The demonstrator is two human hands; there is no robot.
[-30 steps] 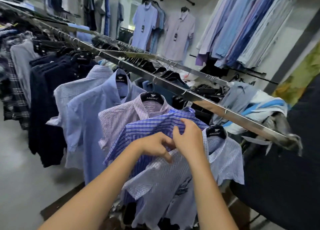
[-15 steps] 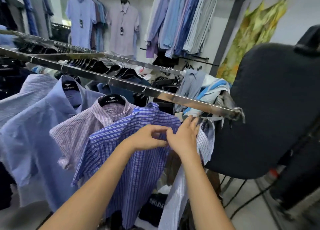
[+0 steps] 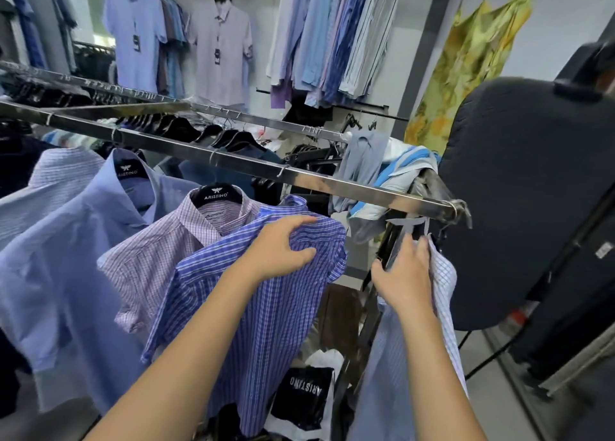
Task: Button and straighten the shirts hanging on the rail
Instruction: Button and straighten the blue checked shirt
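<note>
Parting the last two shirts under the rail [image 3: 332, 187] looks to be the step in hand, with the hands well apart. The left hand [image 3: 283, 251] curls over the shoulder of the blue checked shirt [image 3: 266, 324], which hangs below the rail's middle. The right hand [image 3: 404, 274] lies against the edge of the pale checked shirt [image 3: 444, 284] at the rail's far end; whether it pinches the cloth I cannot tell. To do this well, I judge, keep the blue shirt steady by its shoulder, turn the pale one front-on, square it on its hanger, then work down the placket. Further along the rail hang a lilac checked shirt [image 3: 159, 257] and a plain blue shirt [image 3: 83, 257]. A heap of clothes [image 3: 392, 171] draped over the rail's end and a dark padded board [image 3: 532, 191] just past it crowd the right hand, and a black bag [image 3: 306, 397] sits beneath the rail.
</note>
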